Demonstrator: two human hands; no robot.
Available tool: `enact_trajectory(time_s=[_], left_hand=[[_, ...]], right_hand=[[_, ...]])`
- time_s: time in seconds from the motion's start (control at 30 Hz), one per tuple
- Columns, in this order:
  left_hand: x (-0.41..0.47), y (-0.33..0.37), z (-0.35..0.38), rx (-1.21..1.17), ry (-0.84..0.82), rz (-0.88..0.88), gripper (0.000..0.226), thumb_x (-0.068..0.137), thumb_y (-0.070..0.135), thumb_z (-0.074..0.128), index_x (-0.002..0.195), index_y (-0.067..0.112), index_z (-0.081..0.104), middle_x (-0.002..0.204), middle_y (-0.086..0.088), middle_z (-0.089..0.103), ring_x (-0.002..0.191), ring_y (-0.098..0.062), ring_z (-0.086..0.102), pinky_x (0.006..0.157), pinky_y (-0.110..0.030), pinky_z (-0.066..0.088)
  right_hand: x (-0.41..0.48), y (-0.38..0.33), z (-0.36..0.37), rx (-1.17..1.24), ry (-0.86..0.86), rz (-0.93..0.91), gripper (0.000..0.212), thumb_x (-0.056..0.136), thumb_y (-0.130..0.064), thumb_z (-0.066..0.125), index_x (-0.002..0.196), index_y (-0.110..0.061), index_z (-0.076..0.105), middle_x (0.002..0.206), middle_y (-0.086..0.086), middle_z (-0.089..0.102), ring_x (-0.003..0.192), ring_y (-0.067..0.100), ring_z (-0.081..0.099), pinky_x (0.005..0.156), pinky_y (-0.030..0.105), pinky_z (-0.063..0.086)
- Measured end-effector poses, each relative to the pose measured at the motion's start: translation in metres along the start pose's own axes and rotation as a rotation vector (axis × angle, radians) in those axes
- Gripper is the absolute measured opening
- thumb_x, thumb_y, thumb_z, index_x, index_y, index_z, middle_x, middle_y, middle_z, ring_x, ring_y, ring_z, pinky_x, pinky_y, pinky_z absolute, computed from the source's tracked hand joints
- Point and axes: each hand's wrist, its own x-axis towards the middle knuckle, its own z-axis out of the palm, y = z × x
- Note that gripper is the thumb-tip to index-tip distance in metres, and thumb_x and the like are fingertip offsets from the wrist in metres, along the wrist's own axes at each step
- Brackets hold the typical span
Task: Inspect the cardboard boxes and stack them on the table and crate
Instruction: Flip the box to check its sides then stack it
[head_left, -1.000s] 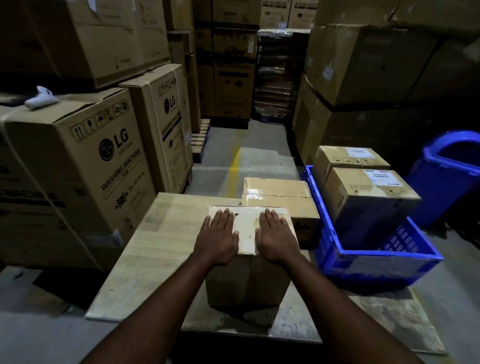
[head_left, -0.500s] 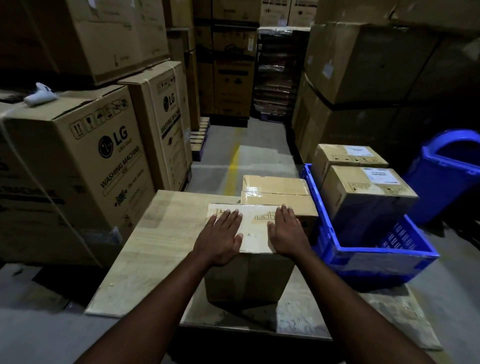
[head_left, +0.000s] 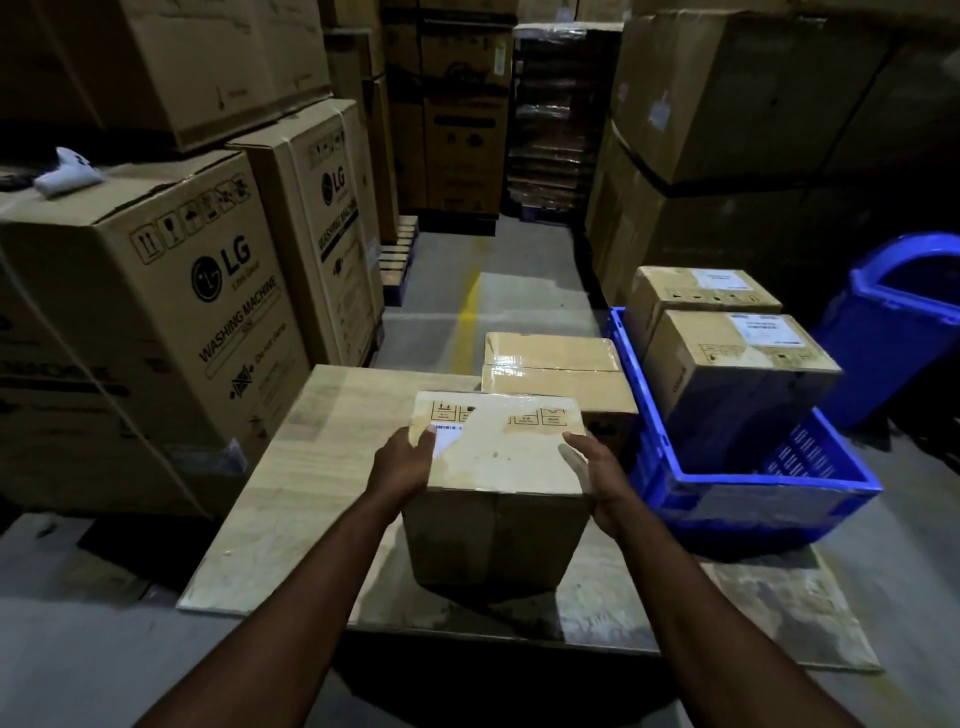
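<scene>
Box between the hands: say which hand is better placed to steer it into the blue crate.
Probably right. The right hand grips the side of the box facing the blue crate; the left hand holds the far side.

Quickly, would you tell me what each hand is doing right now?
Left hand: holds the cardboard box by its left side.
Right hand: holds the same box by its right side.

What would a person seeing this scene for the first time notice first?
Probably the small cardboard box at the centre, gripped between the left hand and the right hand at the wooden table. Then the bright blue crate on the right holding two boxes, and the large LG cartons on the left.
</scene>
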Motion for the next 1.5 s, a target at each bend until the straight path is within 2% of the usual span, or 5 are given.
enact_trajectory(time_s=[0.53,0.7,0.87,1.23,1.5], left_hand=[[-0.014,-0.026,-0.026,-0.288,-0.098,0.212,0.033,0.101,0.045,0.046,0.116,0.025,0.067,0.11,0.013,0.071,0.104,-0.002,0.064,0.093,-0.031,0.05],[-0.01,-0.036,-0.023,-0.067,-0.003,0.211,0.06,0.087,0.073,0.032,0.115,0.028,0.061,0.107,0.008,0.07,0.103,-0.02,0.064,0.086,-0.036,0.049],[-0.022,-0.007,-0.012,0.325,0.241,0.25,0.078,0.088,0.06,0.025,0.15,0.013,0.031,0.158,-0.013,0.028,0.144,-0.03,0.025,0.114,-0.049,0.019],[-0.046,0.034,-0.006,0.339,-0.094,0.183,0.128,0.067,0.089,0.043,0.155,0.015,-0.014,0.162,-0.005,-0.021,0.149,-0.027,-0.018,0.119,-0.057,-0.003],[-0.013,-0.013,-0.077,0.117,-0.19,0.096,0.082,0.075,0.056,0.041,0.14,0.007,0.045,0.16,-0.02,0.016,0.144,-0.035,0.025,0.113,-0.04,0.028]], right_hand=[[-0.08,0.044,0.04,-0.442,0.227,-0.432,0.085,0.081,-0.067,0.057,0.151,-0.054,0.01,0.161,-0.005,0.027,0.145,0.012,0.031,0.119,0.043,0.029],[-0.108,0.061,0.071,-0.505,0.373,-0.58,0.084,0.089,-0.038,0.047,0.157,-0.012,0.005,0.162,-0.005,0.002,0.13,-0.032,-0.001,0.101,-0.006,0.007],[-0.104,0.064,0.09,-0.483,0.284,-0.532,0.074,0.095,-0.048,0.035,0.154,-0.037,-0.007,0.164,-0.016,-0.011,0.15,-0.001,0.0,0.119,0.02,0.008],[-0.031,0.035,0.047,-0.537,0.114,-0.276,0.098,0.079,-0.071,0.06,0.157,-0.029,0.016,0.16,-0.003,0.027,0.142,0.019,0.035,0.107,0.036,0.041],[0.004,0.061,0.008,-0.621,0.188,-0.044,0.08,0.076,-0.065,0.07,0.137,-0.02,0.045,0.129,0.001,0.061,0.113,0.021,0.062,0.084,0.038,0.056]])
